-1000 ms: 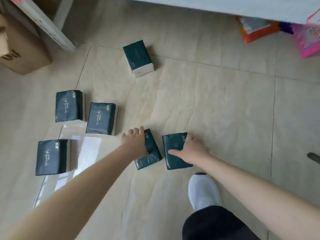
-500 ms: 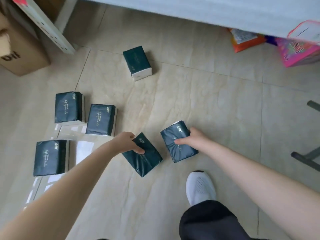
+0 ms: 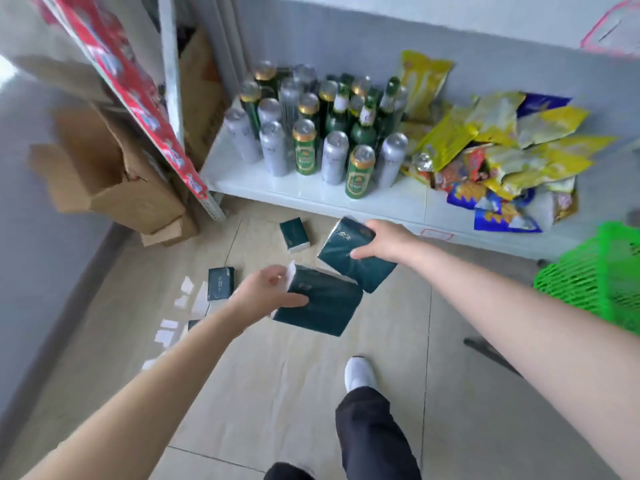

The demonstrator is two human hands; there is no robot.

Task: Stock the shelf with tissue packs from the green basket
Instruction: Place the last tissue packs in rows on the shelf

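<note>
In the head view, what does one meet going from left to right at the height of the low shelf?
cardboard box → cans and bottles → snack bags → green basket

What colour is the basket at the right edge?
The basket is bright green, an open lattice; the head view shows it.

Glossy plastic film wraps the tissue packs; plastic mesh basket; shiny metal cans; matt cardboard box.
</note>
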